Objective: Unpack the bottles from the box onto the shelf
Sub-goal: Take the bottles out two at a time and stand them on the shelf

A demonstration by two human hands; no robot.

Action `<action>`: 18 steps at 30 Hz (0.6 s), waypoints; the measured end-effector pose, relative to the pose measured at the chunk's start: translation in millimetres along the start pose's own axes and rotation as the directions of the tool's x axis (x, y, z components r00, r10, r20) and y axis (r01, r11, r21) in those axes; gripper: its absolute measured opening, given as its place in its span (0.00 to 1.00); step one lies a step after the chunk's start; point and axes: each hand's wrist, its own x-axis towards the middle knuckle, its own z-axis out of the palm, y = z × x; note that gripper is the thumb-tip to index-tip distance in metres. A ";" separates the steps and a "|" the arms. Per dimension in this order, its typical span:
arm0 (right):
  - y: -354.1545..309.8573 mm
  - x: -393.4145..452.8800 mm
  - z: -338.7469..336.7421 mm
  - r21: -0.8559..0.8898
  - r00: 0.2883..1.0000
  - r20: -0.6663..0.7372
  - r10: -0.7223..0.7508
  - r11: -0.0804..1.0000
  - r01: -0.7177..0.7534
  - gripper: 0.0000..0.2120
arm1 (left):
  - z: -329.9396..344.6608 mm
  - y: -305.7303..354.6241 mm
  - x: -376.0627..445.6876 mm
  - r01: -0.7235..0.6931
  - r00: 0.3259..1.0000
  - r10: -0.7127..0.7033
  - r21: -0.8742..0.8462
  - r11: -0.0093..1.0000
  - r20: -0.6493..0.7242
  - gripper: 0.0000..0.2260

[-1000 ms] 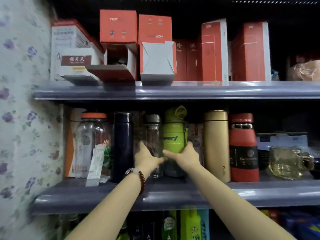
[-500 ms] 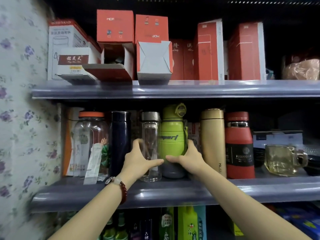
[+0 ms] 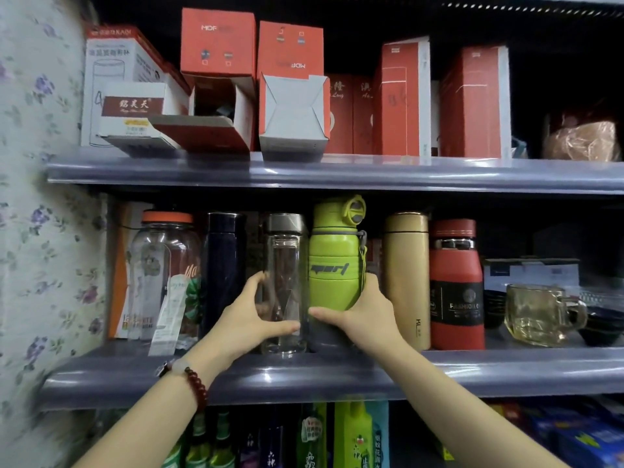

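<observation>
A clear glass bottle with a grey metal cap stands on the middle shelf, and my left hand wraps its lower part. Right beside it stands a lime-green sport bottle with a loop lid; my right hand grips its base. The two bottles touch side by side. An open red box lies on its side on the upper shelf, flaps hanging open.
Left of my hands stand a dark blue flask and a big clear jar with an orange lid. To the right are a gold flask, a red bottle and a glass mug. Red boxes crowd the upper shelf.
Both hands have drawn the clear and green bottles forward toward the shelf's front edge, and my grip has closed round them.
</observation>
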 end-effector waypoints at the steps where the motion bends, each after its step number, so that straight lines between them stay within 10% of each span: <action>1: 1.3 0.3 -1.1 0.029 1.000 -0.003 0.016 0.999 -0.016 0.40 | 0.7 0.1 0.3 -0.003 1.000 0.003 -0.004 1.000 -0.002 0.51; 8: 22.0 8.1 -20.6 0.269 0.967 0.230 0.113 0.947 -0.175 0.36 | 4.5 0.2 3.0 -0.014 1.000 0.015 -0.071 0.997 0.016 0.53; 18: 5.8 -2.4 -20.1 -0.008 0.981 0.141 0.130 0.991 -0.130 0.38 | 7.5 6.4 0.2 -0.014 1.000 0.015 -0.053 0.998 0.011 0.49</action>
